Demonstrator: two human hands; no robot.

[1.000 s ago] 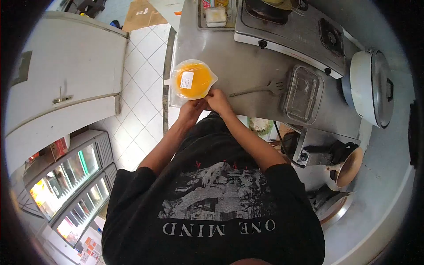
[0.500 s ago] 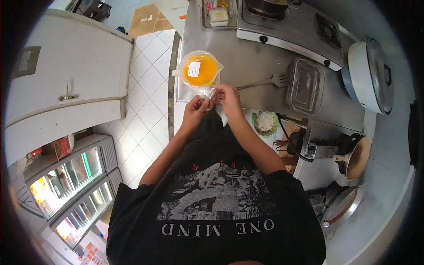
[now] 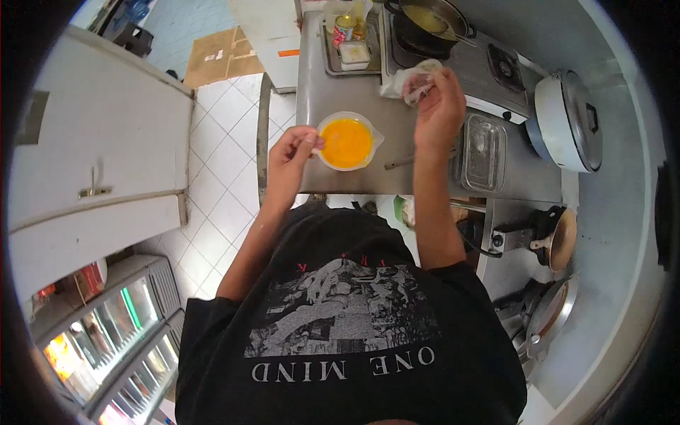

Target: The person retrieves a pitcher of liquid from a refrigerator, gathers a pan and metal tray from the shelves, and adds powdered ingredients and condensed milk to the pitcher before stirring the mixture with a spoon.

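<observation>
Only clear text: "ONE MIND", white capitals (image 3: 334, 372) across the chest of the black T-shirt (image 3: 397, 400), upside down from this view. Spaced red letters (image 3: 302, 268) on the same shirt: K and R legible, the others too small to make out. Can (image 3: 345, 30) has coloured print, unreadable here.

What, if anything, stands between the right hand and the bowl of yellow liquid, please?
Nothing visible blocks it: bare counter lies between the right hand and the bowl. That hand does hold crumpled plastic wrap, though.
</observation>
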